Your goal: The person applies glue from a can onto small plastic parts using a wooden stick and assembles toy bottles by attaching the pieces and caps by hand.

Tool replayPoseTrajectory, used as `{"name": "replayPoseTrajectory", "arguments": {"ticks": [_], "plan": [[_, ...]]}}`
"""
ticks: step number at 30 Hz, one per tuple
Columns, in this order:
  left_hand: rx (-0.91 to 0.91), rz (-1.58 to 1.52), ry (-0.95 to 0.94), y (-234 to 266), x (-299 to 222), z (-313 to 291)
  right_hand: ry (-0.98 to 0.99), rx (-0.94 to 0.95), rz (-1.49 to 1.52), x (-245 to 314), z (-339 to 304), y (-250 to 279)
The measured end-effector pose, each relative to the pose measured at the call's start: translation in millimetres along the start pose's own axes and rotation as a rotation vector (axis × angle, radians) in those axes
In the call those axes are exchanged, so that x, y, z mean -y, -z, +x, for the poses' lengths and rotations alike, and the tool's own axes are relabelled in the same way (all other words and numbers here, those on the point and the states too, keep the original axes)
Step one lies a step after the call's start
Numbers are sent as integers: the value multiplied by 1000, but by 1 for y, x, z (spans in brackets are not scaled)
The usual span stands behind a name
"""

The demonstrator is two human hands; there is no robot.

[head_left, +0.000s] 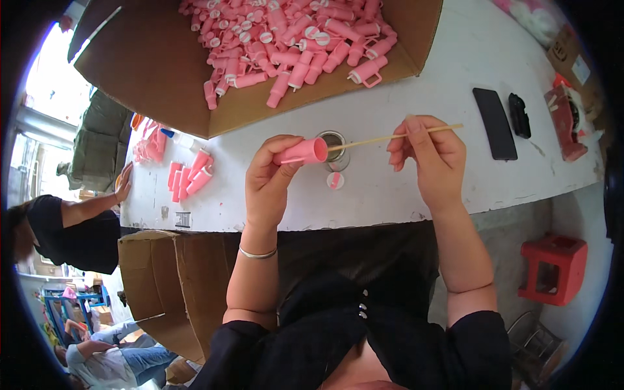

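Mid-frame, the left hand (266, 185) is gripping a cup (303, 153), the right hand (438, 164) pinching a stick (369, 141), apparently dabbing, next needing steadiness.

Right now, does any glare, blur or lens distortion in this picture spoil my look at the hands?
Head view: left hand, right hand, pink cup and thin stick show clear outlines; head view: the bright opening at upper left is washed out to white; head view: the fisheye bends the white table's near edge and leaves dark corners.
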State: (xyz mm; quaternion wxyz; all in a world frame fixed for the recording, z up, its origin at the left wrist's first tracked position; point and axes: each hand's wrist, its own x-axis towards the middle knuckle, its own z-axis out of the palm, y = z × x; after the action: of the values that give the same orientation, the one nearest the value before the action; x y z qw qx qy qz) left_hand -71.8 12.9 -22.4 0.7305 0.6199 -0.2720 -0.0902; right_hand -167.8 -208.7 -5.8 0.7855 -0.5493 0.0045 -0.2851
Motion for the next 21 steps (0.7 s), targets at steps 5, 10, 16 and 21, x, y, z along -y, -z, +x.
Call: {"name": "replayPoseTrajectory", "arguments": {"ticks": [5, 10, 16, 21], "plan": [[39, 77, -109, 1, 0, -2, 89, 136, -142, 15, -11, 1], [66, 77, -127, 3, 1, -3, 241, 159, -160, 19, -12, 1], [93, 92, -230, 8, 1, -4, 312, 249, -230, 24, -15, 6], [126, 85, -260, 6, 0, -3, 339, 232, -184, 22, -14, 6]]}}
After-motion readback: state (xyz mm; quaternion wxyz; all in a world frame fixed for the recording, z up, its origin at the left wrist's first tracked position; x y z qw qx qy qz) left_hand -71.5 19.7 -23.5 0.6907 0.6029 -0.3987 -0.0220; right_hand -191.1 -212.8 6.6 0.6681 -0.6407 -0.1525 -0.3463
